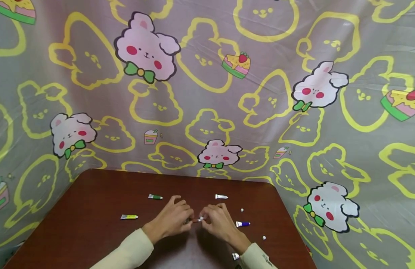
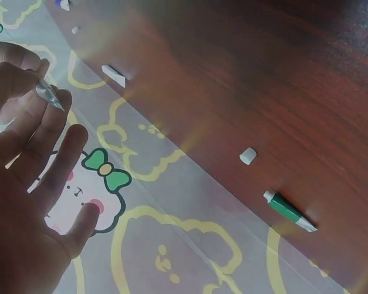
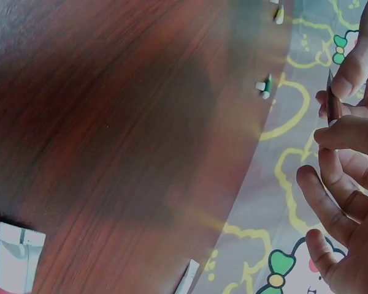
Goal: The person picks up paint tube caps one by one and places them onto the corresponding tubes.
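Observation:
Near the table's middle, my left hand [image 1: 173,217] pinches a small brown paint tube [image 1: 195,220] between thumb and fingers. The tube's flat silver end [image 2: 50,95] sticks out in the left wrist view. Against the tube's other end, my right hand [image 1: 218,221] pinches a small white cap [image 1: 201,217]; whether the cap is still joined to the tube is too small to tell. In the right wrist view the tube's brown body [image 3: 333,107] shows between the two hands, while the right hand's other fingers spread loosely.
Left of the hands lie a green paint tube [image 1: 155,197] and a yellow one [image 1: 129,216]. A white tube [image 1: 222,197] lies behind; a blue-purple one [image 1: 243,224] and loose white caps [image 1: 264,237] lie right. A red-and-white tube [image 3: 19,260] is partly hidden by the right forearm.

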Tool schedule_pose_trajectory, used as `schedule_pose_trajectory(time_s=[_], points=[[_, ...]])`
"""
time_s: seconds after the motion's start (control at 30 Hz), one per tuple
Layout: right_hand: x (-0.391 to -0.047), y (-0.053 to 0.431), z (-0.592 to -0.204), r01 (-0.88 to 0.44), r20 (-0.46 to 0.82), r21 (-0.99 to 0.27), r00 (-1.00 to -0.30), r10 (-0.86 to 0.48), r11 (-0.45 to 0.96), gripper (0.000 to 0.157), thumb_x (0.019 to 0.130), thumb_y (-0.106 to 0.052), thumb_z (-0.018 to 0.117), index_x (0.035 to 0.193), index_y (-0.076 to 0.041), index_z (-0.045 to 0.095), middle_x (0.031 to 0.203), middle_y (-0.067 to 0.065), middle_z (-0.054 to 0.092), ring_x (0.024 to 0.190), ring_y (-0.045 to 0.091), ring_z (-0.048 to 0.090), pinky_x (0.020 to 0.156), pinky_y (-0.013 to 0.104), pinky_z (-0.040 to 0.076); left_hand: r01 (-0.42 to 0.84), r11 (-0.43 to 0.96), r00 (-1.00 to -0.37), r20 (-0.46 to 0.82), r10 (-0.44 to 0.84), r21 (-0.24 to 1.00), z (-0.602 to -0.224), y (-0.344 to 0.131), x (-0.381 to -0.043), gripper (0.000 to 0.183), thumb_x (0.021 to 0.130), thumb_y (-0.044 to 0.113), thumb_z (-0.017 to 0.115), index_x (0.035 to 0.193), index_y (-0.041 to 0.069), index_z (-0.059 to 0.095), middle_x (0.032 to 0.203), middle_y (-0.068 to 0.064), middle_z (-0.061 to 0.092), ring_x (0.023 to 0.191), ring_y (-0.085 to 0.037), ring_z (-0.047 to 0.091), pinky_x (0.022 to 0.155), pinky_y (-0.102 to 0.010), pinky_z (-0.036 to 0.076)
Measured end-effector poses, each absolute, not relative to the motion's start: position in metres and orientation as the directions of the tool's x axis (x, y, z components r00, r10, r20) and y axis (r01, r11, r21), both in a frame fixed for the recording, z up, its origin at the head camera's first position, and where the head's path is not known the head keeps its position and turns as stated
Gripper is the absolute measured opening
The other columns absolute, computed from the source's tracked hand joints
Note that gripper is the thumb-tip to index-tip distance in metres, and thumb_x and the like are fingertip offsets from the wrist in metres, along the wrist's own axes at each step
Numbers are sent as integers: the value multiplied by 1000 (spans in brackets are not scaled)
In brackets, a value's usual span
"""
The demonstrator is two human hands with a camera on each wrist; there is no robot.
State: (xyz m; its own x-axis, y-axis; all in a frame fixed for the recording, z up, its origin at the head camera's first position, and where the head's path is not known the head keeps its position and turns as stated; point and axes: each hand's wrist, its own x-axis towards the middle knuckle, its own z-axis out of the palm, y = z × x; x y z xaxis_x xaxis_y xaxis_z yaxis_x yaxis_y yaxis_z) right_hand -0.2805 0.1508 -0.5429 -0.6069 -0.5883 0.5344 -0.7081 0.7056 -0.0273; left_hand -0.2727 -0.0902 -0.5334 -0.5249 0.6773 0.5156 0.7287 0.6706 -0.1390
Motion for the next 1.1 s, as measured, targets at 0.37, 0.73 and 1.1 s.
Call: schedule_pose_trajectory(time_s=[0.37,0.73,1.1], points=[[-275,151,-541,-705,463,-60,-647,-606,707,20,79,-20,89,88,-26,72,79,-16,66,73,-4,60,88,37,47,738,663,-497,561,662,-129,-536,-89,-271,18,82,37,88,86,26,73,84,15,70,88,-10,64,105,-55,51],[-273,148,-543,-743,537,24,-555,-635,669,18,83,-27,93,91,-25,78,81,-15,70,75,2,65,88,38,46,727,670,-499,558,664,-148,-537,-90,-269,17,83,37,88,86,27,74,84,16,72,89,-9,65,105,-54,52],[-272,147,-545,-786,577,6,-502,-644,618,15,90,-25,87,100,-21,77,91,-13,76,84,4,71,92,40,47,734,670,-493,588,641,-114,-537,-94,-267,17,80,33,89,85,25,75,84,15,72,89,-9,65,104,-55,52]])
